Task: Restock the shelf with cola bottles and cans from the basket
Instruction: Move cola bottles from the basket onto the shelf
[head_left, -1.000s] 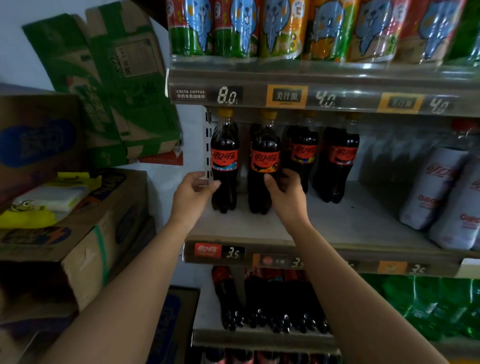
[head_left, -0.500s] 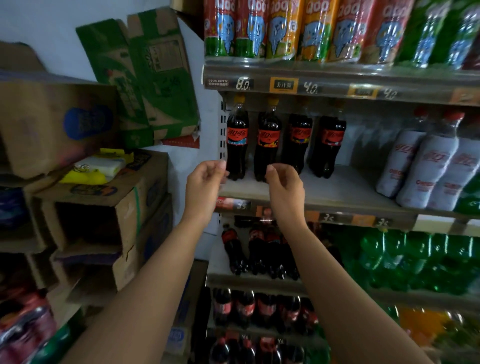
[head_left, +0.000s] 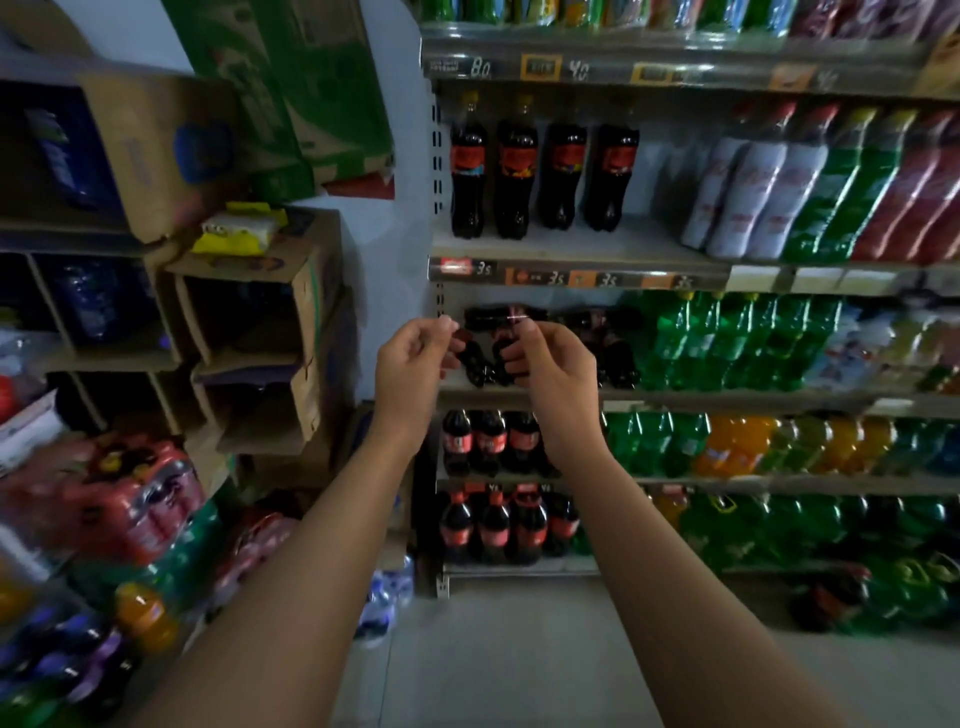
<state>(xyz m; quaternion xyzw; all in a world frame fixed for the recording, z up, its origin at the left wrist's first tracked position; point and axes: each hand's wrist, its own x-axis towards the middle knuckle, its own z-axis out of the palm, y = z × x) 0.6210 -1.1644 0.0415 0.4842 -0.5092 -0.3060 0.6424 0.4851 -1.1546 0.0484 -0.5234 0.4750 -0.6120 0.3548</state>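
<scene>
Several dark cola bottles (head_left: 543, 169) with yellow caps stand upright in a row at the left end of the grey shelf (head_left: 566, 248). My left hand (head_left: 413, 366) and my right hand (head_left: 550, 371) hang in the air well below and in front of that row, a short gap between them. Both have loosely curled fingers and hold nothing. More cola bottles (head_left: 488, 441) fill the lower shelves behind my hands. No basket is in view.
White, green and red bottles (head_left: 779, 192) fill the right of the shelf, green soda bottles (head_left: 727, 338) the rows below. Stacked cardboard boxes (head_left: 249, 312) and shrink-wrapped drink packs (head_left: 135, 509) stand on the left. Pale floor (head_left: 519, 649) lies below.
Both hands have let go of the two leftmost cola bottles and drawn back and down from the shelf. The view has pulled away, so more shelves and the floor show.
</scene>
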